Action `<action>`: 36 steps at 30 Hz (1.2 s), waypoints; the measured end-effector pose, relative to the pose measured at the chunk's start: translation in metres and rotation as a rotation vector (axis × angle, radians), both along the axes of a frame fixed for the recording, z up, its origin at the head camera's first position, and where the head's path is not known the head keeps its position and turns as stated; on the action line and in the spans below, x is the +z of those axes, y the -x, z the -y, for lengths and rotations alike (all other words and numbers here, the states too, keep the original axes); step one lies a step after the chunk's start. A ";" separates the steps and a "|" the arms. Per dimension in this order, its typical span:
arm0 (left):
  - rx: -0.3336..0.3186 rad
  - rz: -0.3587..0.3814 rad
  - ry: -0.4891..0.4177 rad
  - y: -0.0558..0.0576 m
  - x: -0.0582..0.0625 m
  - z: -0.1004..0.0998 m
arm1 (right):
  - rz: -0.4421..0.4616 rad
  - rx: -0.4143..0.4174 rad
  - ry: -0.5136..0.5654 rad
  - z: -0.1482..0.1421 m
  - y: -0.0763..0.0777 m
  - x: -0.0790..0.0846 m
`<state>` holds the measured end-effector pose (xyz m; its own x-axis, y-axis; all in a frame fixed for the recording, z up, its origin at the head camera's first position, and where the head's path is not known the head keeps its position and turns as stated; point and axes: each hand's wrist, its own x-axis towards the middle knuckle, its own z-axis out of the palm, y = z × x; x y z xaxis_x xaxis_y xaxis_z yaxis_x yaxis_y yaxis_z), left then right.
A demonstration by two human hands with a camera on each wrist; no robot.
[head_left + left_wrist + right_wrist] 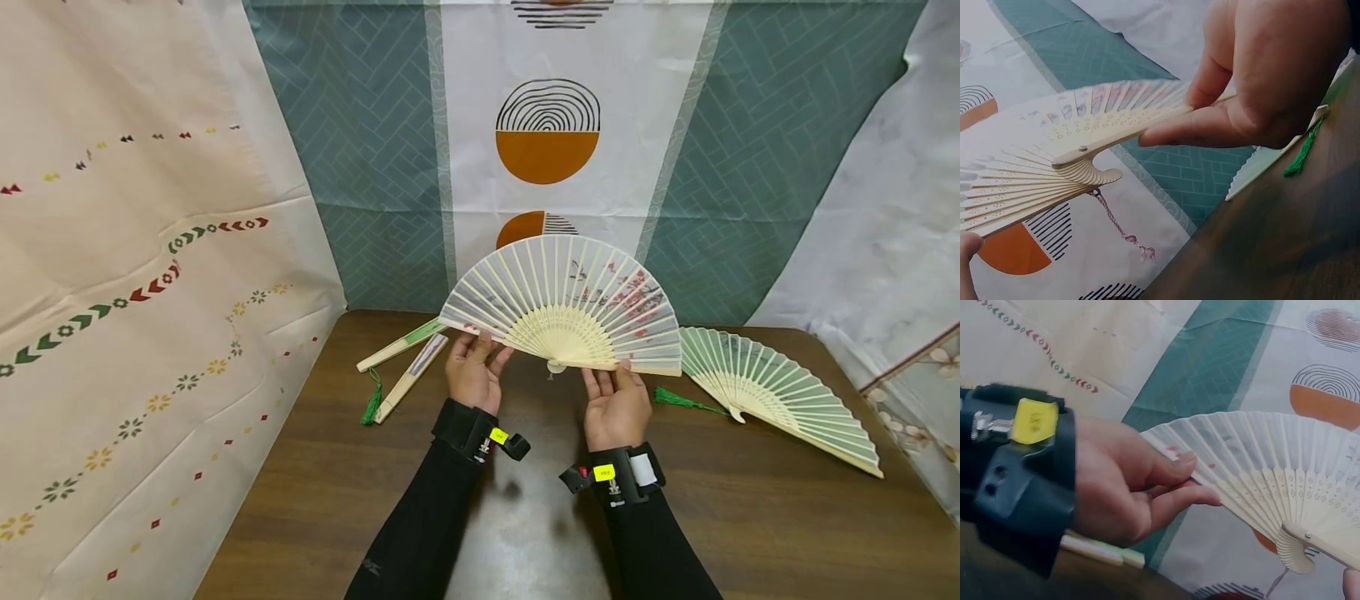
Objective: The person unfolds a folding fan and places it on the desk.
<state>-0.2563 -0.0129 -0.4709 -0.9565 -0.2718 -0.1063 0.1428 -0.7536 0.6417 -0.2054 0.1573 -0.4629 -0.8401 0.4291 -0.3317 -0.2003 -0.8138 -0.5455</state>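
A white folding fan (558,333) with red blossoms and pale pierced ribs is spread wide, held up above the table. My left hand (474,375) pinches its left outer rib between thumb and fingers, seen close up in the right wrist view. The right outer rib is gripped by my right hand (617,412), thumb on one side and fingers behind. In the left wrist view a knotted pinkish cord (1125,232) dangles from the pivot end.
A green fan (783,379) lies spread on the table (517,542) at the right, its green tassel (686,400) beside it. Two folded fans lie at the left, one greenish (401,344) and one whitish (411,379). Patterned cloth (367,167) hangs behind.
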 end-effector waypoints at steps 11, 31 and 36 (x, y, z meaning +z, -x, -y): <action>-0.130 0.071 0.008 0.000 -0.012 -0.020 | 0.041 0.004 -0.074 -0.026 -0.037 -0.021; -0.545 0.231 0.483 -0.004 -0.041 -0.049 | 0.308 0.267 -0.232 -0.101 -0.125 -0.062; -0.614 0.280 0.624 0.001 -0.036 -0.051 | 0.306 0.311 -0.150 -0.113 -0.139 -0.064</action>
<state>-0.2576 0.0378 -0.5072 -0.9134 0.1896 -0.3603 -0.3896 -0.1507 0.9086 -0.0663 0.2706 -0.5273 -0.8095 0.2340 -0.5384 0.2300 -0.7174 -0.6576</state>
